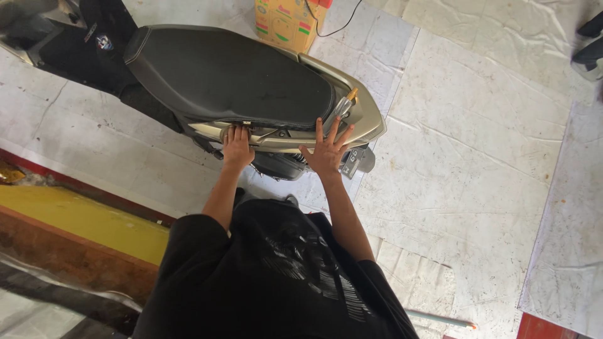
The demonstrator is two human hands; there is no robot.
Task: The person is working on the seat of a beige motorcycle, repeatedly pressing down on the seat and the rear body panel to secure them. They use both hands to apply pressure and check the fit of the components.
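Across the upper frame, the scooter [232, 81] is laid lengthwise, tail pointing right; its side panel [276, 139] is touched by the left hand [238, 149], fingers curled, and right hand [326, 154], fingers spread.

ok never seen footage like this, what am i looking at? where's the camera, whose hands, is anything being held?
There is one picture, taken by a camera worn on a person's head and looking straight down. The black shirt low in the frame is that person's own body, and both arms reach away from it. There is no machine, just two bare hands.

They work on the rear of a scooter with a black seat and tan side panels, parked on a pale, stained floor. The left hand curls its fingers onto the panel edge just under the seat. The right hand lies flat, fingers spread, against the tail section. Neither holds a tool.

Nearby are a cardboard box beyond the seat and a yellow ledge at left.
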